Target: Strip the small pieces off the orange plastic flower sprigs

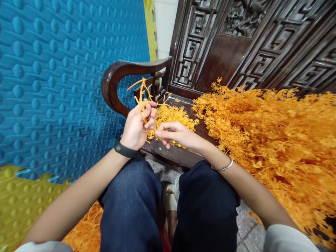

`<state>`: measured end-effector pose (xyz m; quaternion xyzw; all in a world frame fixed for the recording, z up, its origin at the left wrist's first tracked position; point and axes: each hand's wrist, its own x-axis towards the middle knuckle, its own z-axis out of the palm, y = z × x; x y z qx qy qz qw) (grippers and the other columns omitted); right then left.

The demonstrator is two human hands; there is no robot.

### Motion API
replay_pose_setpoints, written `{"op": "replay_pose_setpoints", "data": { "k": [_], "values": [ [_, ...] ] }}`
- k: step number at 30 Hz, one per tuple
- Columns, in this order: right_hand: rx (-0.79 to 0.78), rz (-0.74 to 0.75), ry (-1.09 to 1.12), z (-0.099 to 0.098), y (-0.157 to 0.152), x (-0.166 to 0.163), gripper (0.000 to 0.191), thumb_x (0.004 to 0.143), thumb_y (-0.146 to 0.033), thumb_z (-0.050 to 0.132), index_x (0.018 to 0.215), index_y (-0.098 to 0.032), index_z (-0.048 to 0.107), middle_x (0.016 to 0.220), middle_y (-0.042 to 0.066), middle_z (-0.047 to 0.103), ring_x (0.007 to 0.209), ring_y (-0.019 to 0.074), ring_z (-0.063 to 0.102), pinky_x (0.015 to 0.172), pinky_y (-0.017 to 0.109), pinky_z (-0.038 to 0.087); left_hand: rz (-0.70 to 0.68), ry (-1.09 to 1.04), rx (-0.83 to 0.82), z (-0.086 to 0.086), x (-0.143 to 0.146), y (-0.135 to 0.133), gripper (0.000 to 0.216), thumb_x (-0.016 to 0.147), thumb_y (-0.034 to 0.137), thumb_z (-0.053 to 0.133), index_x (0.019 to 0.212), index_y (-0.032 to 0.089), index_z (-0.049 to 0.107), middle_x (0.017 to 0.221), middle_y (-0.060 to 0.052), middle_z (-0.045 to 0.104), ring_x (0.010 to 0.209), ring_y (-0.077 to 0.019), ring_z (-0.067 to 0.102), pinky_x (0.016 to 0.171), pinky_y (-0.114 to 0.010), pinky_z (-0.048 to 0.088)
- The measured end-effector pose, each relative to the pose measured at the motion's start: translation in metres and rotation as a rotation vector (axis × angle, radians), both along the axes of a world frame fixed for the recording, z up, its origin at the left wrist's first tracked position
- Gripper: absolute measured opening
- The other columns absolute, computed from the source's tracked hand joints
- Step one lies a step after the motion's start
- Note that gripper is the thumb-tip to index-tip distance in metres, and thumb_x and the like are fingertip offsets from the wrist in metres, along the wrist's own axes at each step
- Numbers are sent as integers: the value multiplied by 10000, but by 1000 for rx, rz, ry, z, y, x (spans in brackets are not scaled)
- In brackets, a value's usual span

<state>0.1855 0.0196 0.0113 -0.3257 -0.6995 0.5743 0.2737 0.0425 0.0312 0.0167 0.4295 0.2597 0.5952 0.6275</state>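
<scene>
My left hand [138, 126] is closed around a thin orange plastic sprig [143, 93] whose stems stick up above my fingers. My right hand [175, 134] sits just to the right, fingers pinched together at the base of that sprig, over a small heap of orange plastic bits [173, 116] on the dark wooden seat [183, 155]. What the right fingers pinch is too small to name. A black band is on my left wrist and a silver bangle on my right.
A large pile of orange plastic branches [278, 136] covers the seat to the right. A carved dark wooden chair back [236, 42] and curved armrest [123, 75] stand behind. Blue foam mat [57, 80] and yellow mat [18, 203] lie left. More orange pieces [85, 231] lie by my left knee.
</scene>
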Motion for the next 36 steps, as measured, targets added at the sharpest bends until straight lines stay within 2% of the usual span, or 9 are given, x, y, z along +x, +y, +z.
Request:
{"op": "replay_pose_setpoints", "data": {
  "k": [6, 10, 12, 14, 21, 27, 31, 34, 36],
  "values": [
    [23, 55, -76, 6, -5, 5, 278, 865, -261, 510, 616, -138, 499, 490, -66, 475, 438, 29, 450, 493, 181, 383, 50, 43, 80, 0, 9, -4, 71, 803, 194, 563, 755, 143, 559, 520, 63, 413, 340, -8, 240, 338, -146, 140],
    [-56, 423, -298, 1, -17, 8, 207, 835, -253, 548, 681, -119, 583, 529, -44, 529, 459, 38, 477, 489, 176, 390, 309, -46, 200, -5, 5, 9, 68, 754, 182, 608, 710, 168, 558, 506, 63, 400, 362, -24, 255, 342, -163, 125],
    [-18, 545, -463, -3, -21, 11, 181, 827, -233, 556, 702, -112, 606, 540, -36, 537, 472, 42, 491, 504, 178, 398, 344, -67, 185, -7, -1, 15, 75, 756, 198, 601, 701, 171, 557, 500, 63, 391, 360, -25, 238, 342, -169, 122],
    [71, 433, -503, -7, -21, 16, 174, 833, -237, 546, 729, -113, 609, 560, -32, 540, 481, 44, 493, 513, 183, 399, 256, -19, 157, -8, -7, 16, 66, 748, 214, 606, 724, 169, 564, 514, 57, 415, 358, -24, 244, 343, -170, 140],
    [114, -356, -318, -26, 10, 39, 183, 799, -287, 570, 854, -186, 428, 567, -57, 530, 441, 81, 502, 461, 222, 389, -205, 356, 131, -9, -25, 3, 137, 756, 284, 578, 720, 152, 589, 468, 25, 449, 380, -60, 343, 341, -170, 172],
    [188, -786, -256, -48, 50, 52, 193, 749, -240, 581, 822, -199, 408, 606, -68, 480, 499, 90, 523, 541, 247, 406, -367, 693, 277, -14, -32, 0, 155, 770, 275, 536, 704, 150, 598, 614, 5, 517, 503, -78, 436, 461, -191, 334],
    [187, -913, -182, -54, 67, 61, 230, 739, -262, 575, 922, -190, 456, 785, -5, 556, 665, 121, 581, 688, 297, 464, -370, 878, 341, -15, -29, -3, 122, 780, 256, 522, 730, 151, 558, 639, 19, 500, 538, -81, 425, 496, -193, 342],
    [292, -928, -158, -53, 71, 67, 391, 674, -259, 661, 1015, -187, 483, 1027, 73, 582, 974, 182, 570, 900, 350, 431, -355, 888, 334, -18, -29, -2, 107, 786, 255, 517, 783, 152, 545, 685, 15, 515, 576, -89, 454, 528, -198, 368],
    [338, -928, -122, -48, 66, 68, 374, 681, -317, 677, 989, -174, 522, 1107, 105, 578, 1067, 198, 536, 956, 357, 401, -348, 861, 316, -21, -30, 0, 109, 791, 257, 513, 822, 156, 538, 722, 10, 529, 606, -95, 478, 549, -204, 387]
  ]
}}
